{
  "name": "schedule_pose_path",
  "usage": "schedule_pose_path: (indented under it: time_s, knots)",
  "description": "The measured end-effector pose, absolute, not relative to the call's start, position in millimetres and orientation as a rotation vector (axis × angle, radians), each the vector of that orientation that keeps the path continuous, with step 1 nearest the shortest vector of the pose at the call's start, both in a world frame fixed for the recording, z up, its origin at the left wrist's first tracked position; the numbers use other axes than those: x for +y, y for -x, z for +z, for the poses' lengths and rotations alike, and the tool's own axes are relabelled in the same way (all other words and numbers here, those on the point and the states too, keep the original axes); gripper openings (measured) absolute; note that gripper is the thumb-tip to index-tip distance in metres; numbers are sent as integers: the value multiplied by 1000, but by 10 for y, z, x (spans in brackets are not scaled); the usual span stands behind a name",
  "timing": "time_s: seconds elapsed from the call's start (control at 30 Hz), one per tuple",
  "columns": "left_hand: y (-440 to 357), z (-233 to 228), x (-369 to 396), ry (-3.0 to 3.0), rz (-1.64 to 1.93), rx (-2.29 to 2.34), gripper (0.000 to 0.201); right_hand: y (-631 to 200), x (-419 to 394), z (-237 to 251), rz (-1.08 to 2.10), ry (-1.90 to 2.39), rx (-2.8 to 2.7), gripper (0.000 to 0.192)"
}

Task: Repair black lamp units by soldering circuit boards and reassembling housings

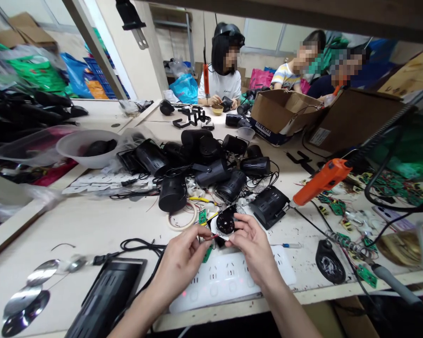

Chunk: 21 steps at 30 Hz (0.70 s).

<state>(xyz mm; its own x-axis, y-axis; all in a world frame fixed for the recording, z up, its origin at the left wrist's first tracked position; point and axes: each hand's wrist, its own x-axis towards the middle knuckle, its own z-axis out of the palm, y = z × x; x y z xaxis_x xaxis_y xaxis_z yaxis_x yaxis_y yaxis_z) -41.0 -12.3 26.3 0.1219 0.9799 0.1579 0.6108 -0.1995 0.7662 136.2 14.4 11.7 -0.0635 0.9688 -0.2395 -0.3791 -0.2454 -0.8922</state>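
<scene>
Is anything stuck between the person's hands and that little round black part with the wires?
No, nothing visible is in the way. The left hand and the right hand both already pinch the round black part and its wires with their fingers, just above the white power strip. The pile of black housings lies farther back.

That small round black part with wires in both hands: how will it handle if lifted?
The round black part looks light, pinched between fingertips of left hand and right hand. Its thin wires probably flop and snag. The attached green board likely dangles, so solder joints seem fragile.
</scene>
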Motion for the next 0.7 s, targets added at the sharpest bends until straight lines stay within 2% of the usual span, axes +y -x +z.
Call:
schedule_pose_path:
  time_s: [0.13,0.23,0.7]
  knots:
    - [378,197,-149,-1967,1063,1579,5,-1331,146,162,1497,1113,-811,45]
    - [347,157,-152,-2138,1186,1498,8,-1306,149,178,1489,1118,-815,44]
    - [199,112,-113,-2225,1259,1646,12,-1235,172,225,1542,1085,-720,43]
